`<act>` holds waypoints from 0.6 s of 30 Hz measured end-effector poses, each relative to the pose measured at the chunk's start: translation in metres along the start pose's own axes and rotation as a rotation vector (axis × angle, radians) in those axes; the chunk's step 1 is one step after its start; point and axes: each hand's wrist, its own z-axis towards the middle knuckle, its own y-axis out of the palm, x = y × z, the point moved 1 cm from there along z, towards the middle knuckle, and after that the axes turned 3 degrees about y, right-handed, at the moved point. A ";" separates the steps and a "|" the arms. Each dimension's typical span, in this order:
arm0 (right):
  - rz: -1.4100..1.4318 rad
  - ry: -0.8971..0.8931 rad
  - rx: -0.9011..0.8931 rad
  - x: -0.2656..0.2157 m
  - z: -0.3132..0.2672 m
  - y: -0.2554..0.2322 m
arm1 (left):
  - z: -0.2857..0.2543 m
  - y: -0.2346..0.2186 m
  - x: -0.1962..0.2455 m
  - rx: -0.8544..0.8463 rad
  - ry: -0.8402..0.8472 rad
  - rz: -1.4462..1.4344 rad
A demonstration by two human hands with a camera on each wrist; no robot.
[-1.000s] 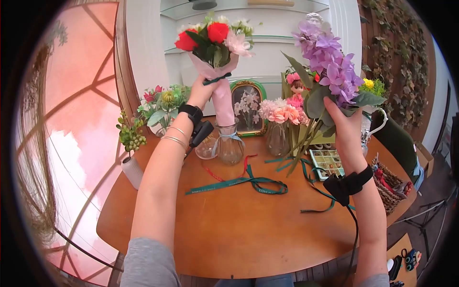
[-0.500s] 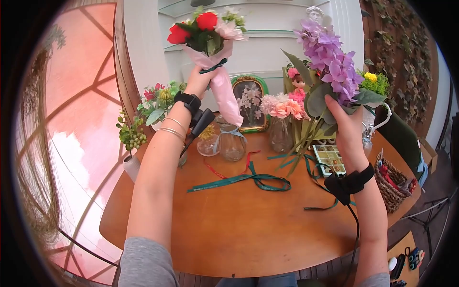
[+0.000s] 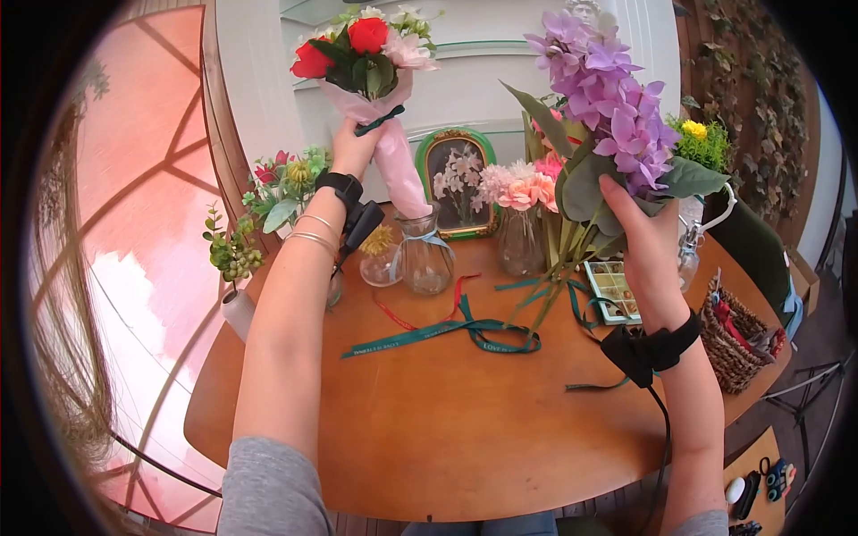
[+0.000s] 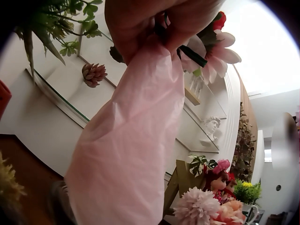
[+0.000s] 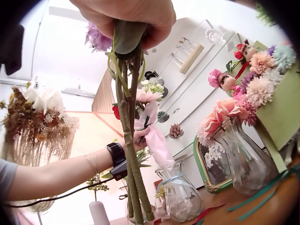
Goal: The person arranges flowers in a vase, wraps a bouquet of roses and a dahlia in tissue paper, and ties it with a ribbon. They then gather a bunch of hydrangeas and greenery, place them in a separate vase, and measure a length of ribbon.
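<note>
My left hand (image 3: 353, 150) grips a bouquet with red roses (image 3: 368, 36) and a pink wrapper (image 3: 399, 174) at its dark green ribbon tie. The wrapper's lower end is at the mouth of a glass vase (image 3: 427, 265) with a blue ribbon; whether it is inside, I cannot tell. My right hand (image 3: 651, 246) holds purple flowers (image 3: 617, 116) by their stems, raised over the table's right side. In the right wrist view, the thick stems (image 5: 131, 159) hang down below the curled fingers. The left wrist view has the wrapper (image 4: 136, 140) hanging from the left hand (image 4: 161, 21).
Behind stand a green-framed picture (image 3: 456, 183) and a vase (image 3: 520, 246) of pink flowers. Green ribbon (image 3: 402, 339) and red ribbon (image 3: 458, 290) lie on the table (image 3: 429, 429). A compartment tray (image 3: 612, 290) and wicker basket (image 3: 737, 344) are at right, a white vase (image 3: 237, 313) at left.
The bouquet has moved left with my left hand; its wrapper swung off the vase, then came back to the mouth. My right hand still holds the purple flowers. The head view has shifted slightly.
</note>
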 end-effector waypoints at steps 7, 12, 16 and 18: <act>-0.001 -0.002 -0.015 -0.003 -0.005 0.001 | -0.015 -0.003 0.026 -0.122 -0.048 -0.117; 0.026 0.031 -0.001 0.003 -0.007 -0.003 | -0.040 0.004 0.043 -0.149 0.064 -0.150; 0.050 0.025 -0.010 0.001 -0.009 0.000 | -0.053 0.006 0.047 -0.178 -0.068 -0.017; 0.054 0.037 -0.029 0.000 -0.009 0.001 | -0.053 0.007 0.037 -0.170 -0.045 -0.027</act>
